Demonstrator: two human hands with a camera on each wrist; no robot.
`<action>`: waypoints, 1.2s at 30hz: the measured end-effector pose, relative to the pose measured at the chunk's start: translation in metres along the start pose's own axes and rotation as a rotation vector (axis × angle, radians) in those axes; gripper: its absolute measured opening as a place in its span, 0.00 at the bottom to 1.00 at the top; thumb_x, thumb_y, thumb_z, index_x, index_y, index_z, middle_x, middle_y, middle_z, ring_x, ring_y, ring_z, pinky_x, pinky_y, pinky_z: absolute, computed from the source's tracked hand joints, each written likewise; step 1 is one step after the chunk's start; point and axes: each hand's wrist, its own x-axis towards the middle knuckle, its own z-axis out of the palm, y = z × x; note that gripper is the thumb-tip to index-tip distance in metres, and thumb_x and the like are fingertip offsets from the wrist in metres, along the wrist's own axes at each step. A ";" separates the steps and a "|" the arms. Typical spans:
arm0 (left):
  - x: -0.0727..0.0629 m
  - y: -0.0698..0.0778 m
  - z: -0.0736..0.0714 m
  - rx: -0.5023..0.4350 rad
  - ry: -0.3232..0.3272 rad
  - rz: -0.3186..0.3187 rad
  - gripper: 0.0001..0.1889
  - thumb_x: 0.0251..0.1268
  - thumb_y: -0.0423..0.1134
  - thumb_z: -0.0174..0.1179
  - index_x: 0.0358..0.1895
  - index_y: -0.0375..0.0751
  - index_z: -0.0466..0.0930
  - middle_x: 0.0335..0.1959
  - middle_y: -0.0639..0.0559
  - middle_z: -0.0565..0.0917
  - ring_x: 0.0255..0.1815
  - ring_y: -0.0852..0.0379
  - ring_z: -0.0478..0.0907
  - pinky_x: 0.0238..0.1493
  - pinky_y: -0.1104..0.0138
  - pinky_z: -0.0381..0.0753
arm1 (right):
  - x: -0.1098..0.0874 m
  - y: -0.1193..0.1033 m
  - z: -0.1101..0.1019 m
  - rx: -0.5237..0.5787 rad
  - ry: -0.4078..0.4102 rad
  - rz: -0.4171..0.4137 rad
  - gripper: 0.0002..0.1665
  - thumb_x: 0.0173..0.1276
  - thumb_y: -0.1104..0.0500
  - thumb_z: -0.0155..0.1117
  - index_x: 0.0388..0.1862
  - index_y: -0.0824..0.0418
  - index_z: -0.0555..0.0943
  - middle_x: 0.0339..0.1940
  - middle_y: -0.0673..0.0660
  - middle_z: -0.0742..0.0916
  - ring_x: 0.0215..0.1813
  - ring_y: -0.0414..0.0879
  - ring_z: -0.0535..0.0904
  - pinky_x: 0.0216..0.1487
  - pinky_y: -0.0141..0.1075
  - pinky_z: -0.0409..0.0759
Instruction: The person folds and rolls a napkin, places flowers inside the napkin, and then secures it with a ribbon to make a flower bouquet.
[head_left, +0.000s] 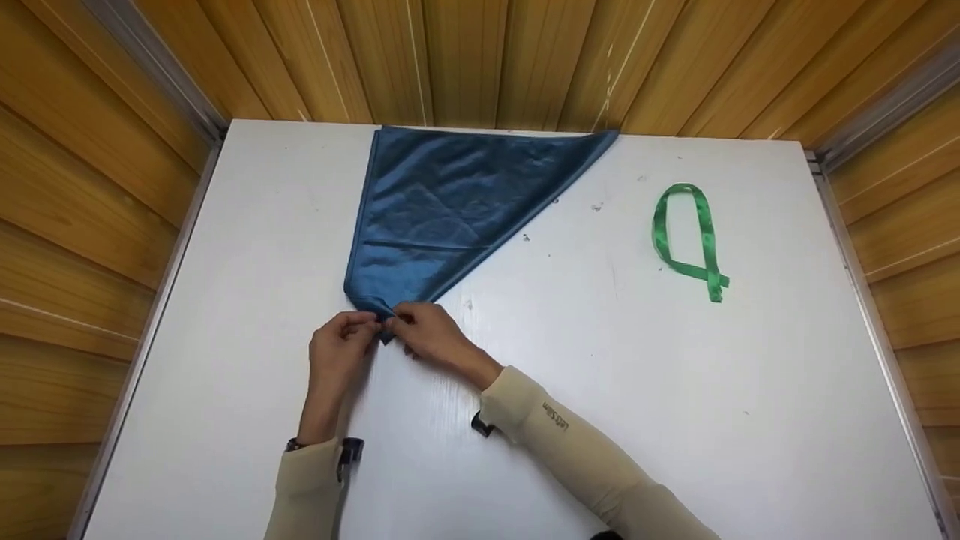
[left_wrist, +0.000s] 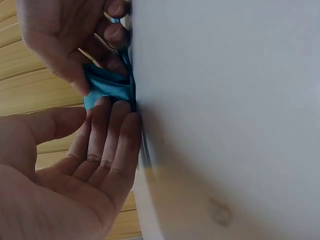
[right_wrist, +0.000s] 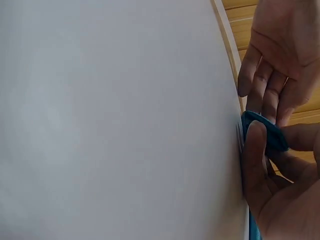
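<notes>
A shiny blue cloth, folded to a tapering shape, lies on the white table with its narrow end toward the person. My right hand pinches a folded bit of that end; the right wrist view shows the blue fold between thumb and fingers. Across from it is my left hand. In the left wrist view its fingers are fairly straight and their tips touch the cloth's fold, while the thumb stands apart. A small pointed tip of cloth shows below the hands.
On the right of the white table lies a green ribbon, looped with its ends crossing. Wood-patterned panels enclose the table at the back and sides. Small dark marks dot the tabletop right of the cloth.
</notes>
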 end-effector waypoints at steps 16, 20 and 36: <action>0.001 -0.001 0.002 -0.118 -0.030 -0.152 0.25 0.67 0.30 0.67 0.65 0.23 0.75 0.38 0.40 0.90 0.32 0.56 0.87 0.34 0.70 0.87 | 0.003 0.003 -0.002 0.227 -0.020 0.048 0.10 0.86 0.64 0.52 0.58 0.66 0.76 0.25 0.66 0.87 0.15 0.47 0.79 0.19 0.36 0.79; 0.002 -0.001 0.005 -0.121 -0.038 -0.167 0.26 0.66 0.28 0.68 0.66 0.22 0.74 0.39 0.39 0.89 0.31 0.57 0.87 0.33 0.70 0.86 | 0.003 -0.001 -0.001 0.071 0.057 -0.020 0.08 0.84 0.63 0.56 0.52 0.65 0.81 0.32 0.61 0.88 0.17 0.43 0.77 0.24 0.34 0.78; 0.001 0.002 0.004 0.025 -0.056 -0.137 0.14 0.70 0.36 0.69 0.49 0.26 0.87 0.26 0.45 0.88 0.22 0.57 0.83 0.24 0.71 0.79 | 0.004 -0.001 -0.006 -0.301 0.186 -0.114 0.03 0.74 0.64 0.70 0.43 0.61 0.87 0.37 0.54 0.90 0.41 0.45 0.85 0.45 0.37 0.81</action>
